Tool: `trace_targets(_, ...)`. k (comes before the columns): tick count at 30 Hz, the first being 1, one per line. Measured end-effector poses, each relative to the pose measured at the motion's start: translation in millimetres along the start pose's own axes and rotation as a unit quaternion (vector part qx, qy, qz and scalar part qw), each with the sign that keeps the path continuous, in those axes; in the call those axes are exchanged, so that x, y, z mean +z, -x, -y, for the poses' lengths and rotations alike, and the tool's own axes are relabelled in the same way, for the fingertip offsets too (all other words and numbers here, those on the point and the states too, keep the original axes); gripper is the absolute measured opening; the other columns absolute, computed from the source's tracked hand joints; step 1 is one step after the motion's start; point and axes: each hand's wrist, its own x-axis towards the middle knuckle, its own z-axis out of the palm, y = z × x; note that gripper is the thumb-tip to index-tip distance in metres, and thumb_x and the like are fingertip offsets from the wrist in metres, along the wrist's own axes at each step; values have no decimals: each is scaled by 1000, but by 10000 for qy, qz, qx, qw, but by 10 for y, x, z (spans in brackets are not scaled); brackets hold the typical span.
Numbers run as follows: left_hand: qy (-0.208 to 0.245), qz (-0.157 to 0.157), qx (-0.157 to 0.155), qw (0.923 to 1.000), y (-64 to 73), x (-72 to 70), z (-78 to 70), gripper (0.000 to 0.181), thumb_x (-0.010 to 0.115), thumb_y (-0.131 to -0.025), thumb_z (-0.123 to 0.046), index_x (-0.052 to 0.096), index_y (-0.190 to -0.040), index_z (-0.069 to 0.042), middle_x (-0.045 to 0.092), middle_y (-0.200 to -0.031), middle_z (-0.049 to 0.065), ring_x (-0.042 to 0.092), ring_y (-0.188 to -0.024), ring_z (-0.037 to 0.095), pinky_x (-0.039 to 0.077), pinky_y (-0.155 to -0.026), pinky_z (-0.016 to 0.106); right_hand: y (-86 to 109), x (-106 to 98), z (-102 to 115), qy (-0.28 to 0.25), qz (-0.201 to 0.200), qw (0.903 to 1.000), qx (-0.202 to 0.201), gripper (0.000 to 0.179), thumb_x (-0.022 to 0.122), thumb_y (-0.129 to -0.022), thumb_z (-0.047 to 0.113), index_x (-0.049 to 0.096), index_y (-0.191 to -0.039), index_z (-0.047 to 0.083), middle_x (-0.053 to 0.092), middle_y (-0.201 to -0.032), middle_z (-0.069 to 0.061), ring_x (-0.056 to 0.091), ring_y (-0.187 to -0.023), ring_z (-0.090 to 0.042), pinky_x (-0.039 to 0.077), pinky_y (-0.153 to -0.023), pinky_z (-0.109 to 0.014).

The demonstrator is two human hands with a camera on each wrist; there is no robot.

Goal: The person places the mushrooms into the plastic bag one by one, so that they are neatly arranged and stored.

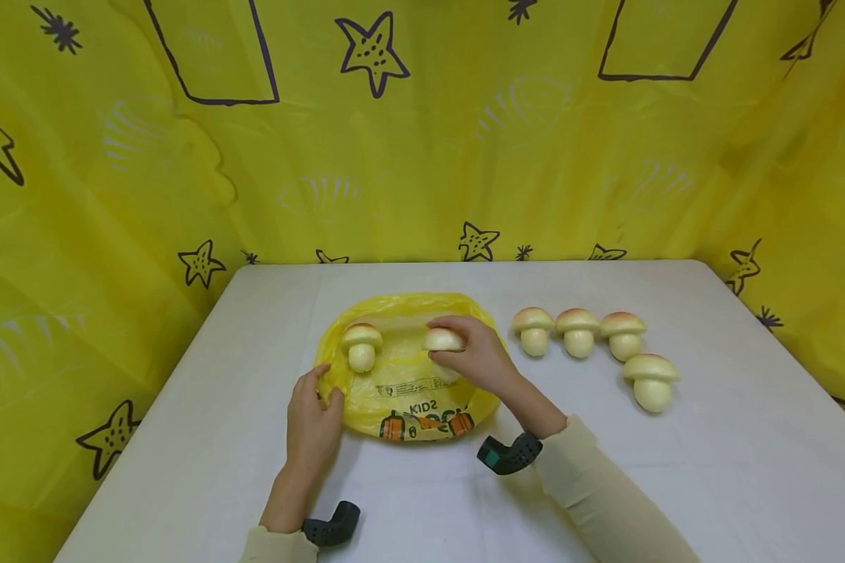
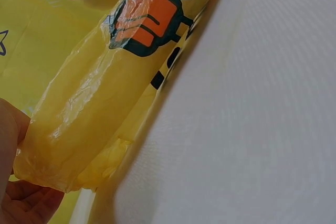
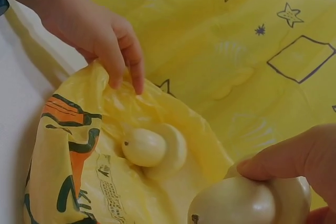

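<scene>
A yellow plastic bag (image 1: 408, 430) with dark and orange print lies on the table, its mouth spread wide. My left hand (image 1: 314, 418) pinches the bag's left rim; in the right wrist view fingers of that hand (image 3: 113, 45) reach over the edge. Inside, toward the left, sits one toy mushroom (image 1: 362, 348) with a pale stem and reddish-tinged cap. My right hand (image 1: 480, 356) grips another mushroom (image 1: 444, 339) by its cap over the right part of the bag. In the right wrist view, that held mushroom (image 3: 233, 203) shows its stem end.
Right of the bag, several more mushrooms stand on the white table (image 1: 183, 438): three in a row, among them the leftmost mushroom (image 1: 533, 332), and a nearer mushroom (image 1: 652, 383). Yellow patterned cloth (image 1: 422, 172) hangs behind the table and at its sides.
</scene>
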Motion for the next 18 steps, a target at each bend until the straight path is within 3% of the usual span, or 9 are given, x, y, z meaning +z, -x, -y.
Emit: trace_targets(18, -13, 52, -63, 10000, -7, 1, 12, 38, 50, -86, -7, 50, -122, 4, 48, -122, 21, 43, -116, 33, 35, -94, 47, -232, 277, -77, -125, 137, 9985, 506, 38, 73, -75, 9, 64, -113, 6, 56, -116, -12, 54, -99, -29, 48, -75, -40)
